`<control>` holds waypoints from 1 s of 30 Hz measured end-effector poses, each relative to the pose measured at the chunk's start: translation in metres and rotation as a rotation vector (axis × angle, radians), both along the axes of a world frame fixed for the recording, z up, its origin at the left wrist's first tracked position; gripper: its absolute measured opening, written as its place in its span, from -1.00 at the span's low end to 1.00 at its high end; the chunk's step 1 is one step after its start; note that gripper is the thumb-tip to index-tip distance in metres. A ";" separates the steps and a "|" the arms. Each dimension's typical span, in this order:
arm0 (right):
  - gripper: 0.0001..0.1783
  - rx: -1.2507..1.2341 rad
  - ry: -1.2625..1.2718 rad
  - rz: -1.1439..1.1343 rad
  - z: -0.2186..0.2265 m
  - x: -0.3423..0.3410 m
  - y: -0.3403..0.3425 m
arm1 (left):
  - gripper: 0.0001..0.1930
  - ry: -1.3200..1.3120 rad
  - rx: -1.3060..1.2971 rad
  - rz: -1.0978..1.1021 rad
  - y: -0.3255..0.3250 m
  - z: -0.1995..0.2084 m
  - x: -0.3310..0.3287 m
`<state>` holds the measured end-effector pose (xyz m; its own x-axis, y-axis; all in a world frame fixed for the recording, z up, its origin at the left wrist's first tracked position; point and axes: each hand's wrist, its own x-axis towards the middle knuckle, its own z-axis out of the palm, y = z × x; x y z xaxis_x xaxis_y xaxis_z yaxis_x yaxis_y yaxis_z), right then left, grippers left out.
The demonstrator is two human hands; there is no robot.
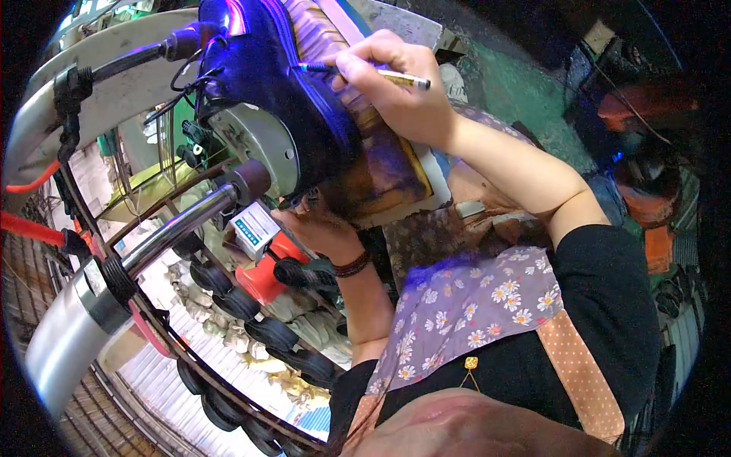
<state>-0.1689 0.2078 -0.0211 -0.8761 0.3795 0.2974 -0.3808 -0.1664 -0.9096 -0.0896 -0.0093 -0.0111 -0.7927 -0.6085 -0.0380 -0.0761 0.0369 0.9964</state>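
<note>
A black lace-up shoe point(259, 65) is tilted at the top of the view, its dark side glossed with blue-purple light. Above its edge, my right hand point(400, 84) pinches a slim pen point(396, 78) with a pale barrel and black end. The pen's tip meets the line where the dark side borders a brown-stained, padded-looking surface point(381, 171). From below, my left hand point(324, 228) is closed at the shoe's lower end, its fingertips partly hidden behind it. Dark laces point(194, 87) hang on the shoe's left side.
On the left stands a machine with a metal cylinder point(80, 335), rods and a grey curved plate point(263, 145). A red object point(266, 266) and a small white-and-blue box point(255, 231) sit below the shoe. Several black rounded pieces point(278, 335) line a rack. A flowered apron point(472, 312) covers my lap.
</note>
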 end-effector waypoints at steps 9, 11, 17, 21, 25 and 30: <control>-0.88 0.221 0.075 0.063 0.006 0.032 0.028 | -0.41 -0.245 0.573 -0.389 0.031 -0.003 0.012; -0.88 0.265 0.105 0.083 0.007 0.032 0.040 | -0.35 -0.249 0.781 -0.434 0.064 0.007 0.012; -0.71 0.276 -0.018 0.077 0.010 0.024 0.057 | -0.14 -0.233 0.991 -0.544 0.123 0.003 -0.001; -0.83 0.183 0.032 -0.066 0.007 0.007 0.052 | -0.11 -0.178 1.074 -0.837 0.135 -0.010 -0.012; -0.84 0.230 0.056 -0.216 0.000 -0.009 0.029 | 0.04 -0.044 0.768 -0.674 0.139 0.020 0.010; -0.85 0.228 0.142 -0.237 -0.001 -0.019 0.005 | -0.03 0.336 0.077 -0.639 0.107 0.045 0.030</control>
